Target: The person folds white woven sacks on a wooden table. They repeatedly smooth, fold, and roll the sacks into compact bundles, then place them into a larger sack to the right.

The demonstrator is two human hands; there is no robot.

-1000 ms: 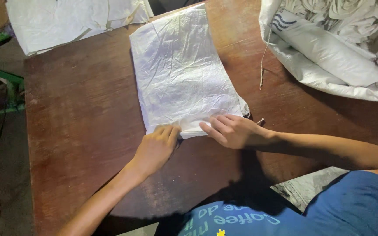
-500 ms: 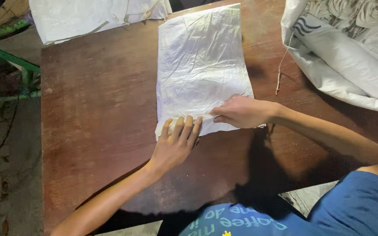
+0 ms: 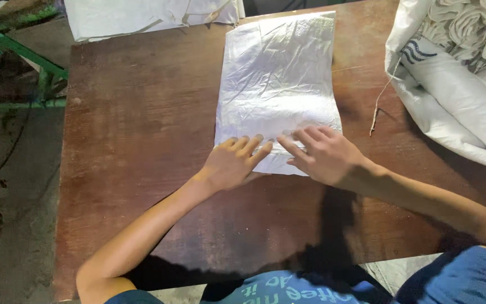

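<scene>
I'm pressing both hands, left hand (image 3: pixel 233 164) newly joining right hand (image 3: pixel 323 156), fingers spread flat, onto the crinkled white woven plastic sack (image 3: pixel 279 84), at its near edge on the brown wooden table (image 3: pixel 136 146).

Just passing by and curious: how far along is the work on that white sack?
The white woven sack already lies flat on the brown table. In hand: the left hand and right hand press flat on its near edge. Left: most of its length is unfolded and creased.

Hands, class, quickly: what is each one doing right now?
Left hand: open, fingers flat on the near edge of the white woven sack.
Right hand: open, pressing flat on the same sack.
</scene>
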